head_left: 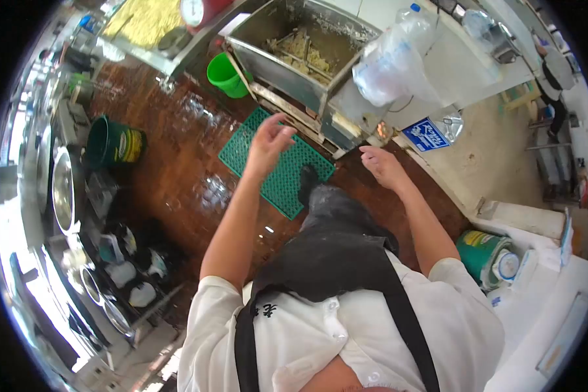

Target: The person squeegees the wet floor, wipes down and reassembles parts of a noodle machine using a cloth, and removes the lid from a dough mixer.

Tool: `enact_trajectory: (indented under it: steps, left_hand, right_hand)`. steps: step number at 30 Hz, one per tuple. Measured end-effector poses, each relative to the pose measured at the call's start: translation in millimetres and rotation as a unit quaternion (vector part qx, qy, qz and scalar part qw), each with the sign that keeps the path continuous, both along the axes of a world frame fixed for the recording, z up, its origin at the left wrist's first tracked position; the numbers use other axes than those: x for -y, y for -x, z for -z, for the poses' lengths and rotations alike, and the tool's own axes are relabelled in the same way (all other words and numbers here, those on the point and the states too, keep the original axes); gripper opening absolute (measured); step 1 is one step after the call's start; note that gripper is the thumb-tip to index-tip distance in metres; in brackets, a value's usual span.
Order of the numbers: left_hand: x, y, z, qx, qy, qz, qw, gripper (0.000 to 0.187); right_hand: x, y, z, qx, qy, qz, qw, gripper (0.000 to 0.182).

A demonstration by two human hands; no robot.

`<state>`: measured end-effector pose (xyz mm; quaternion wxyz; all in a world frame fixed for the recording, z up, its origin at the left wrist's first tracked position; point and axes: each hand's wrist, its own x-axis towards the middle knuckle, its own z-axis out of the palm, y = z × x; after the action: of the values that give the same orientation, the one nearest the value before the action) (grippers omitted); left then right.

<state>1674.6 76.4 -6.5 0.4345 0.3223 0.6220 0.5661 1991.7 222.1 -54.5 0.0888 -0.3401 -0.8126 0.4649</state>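
Note:
My left hand [270,142] hangs in the air above the green perforated mat [277,171]. Its fingers are loosely bent and apart, and nothing is in it. To the right, my right hand [382,166] is also raised and holds nothing, its fingers half bent and loosely apart. Closest to it are the corner of the metal machine and a blue printed packet [426,135]. Ahead of both hands stands the deep metal mixing trough [320,98], with crumbly pale dough [300,52] and a mixing bar inside.
A bright green bucket [227,75] stands left of the trough. A dark green bucket [114,144] is on the wet brown floor [176,163]. Clear plastic bags [395,68] lie on the right counter. A green tin [480,255] stands at my right. Yellow food [144,23] covers a far table.

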Motion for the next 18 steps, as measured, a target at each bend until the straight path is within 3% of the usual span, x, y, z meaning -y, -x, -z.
enact_trajectory:
  steps: [4,9,12,14,15,17,18]
  left_hand:
    - [-81.7,46.0,1.6,-0.010,0.045,0.095,0.994,0.050]
    - [-163.9,123.8,-3.0,-0.036,0.046,0.113,0.992,0.048]
    - [-214.7,182.6,30.6,-0.073,0.045,0.098,0.991,0.046]
    - [-250.4,228.4,53.0,-0.158,0.026,0.081,0.984,0.042]
    - [-267.3,247.1,62.1,-0.191,0.002,0.076,0.979,0.041]
    - [-296.3,277.0,47.5,-0.292,0.020,0.100,0.951,0.041]
    - [-312.4,293.1,53.5,-0.328,0.004,0.109,0.938,0.038]
  right_hand:
    - [-50.1,116.2,-17.3,-0.053,-0.009,-0.010,0.998,0.034]
    - [-88.7,192.2,-38.4,-0.064,-0.032,0.031,0.997,0.030]
    - [-117.1,156.9,32.5,0.180,-0.044,-0.081,0.979,0.031]
    - [-122.6,128.6,26.1,0.392,0.041,-0.006,0.919,0.032]
    - [-113.7,101.9,48.5,0.413,0.030,0.165,0.895,0.040]
    - [-107.5,89.8,60.4,0.449,0.043,0.411,0.792,0.052]
    - [-104.5,81.9,73.3,0.427,0.020,0.431,0.795,0.053]
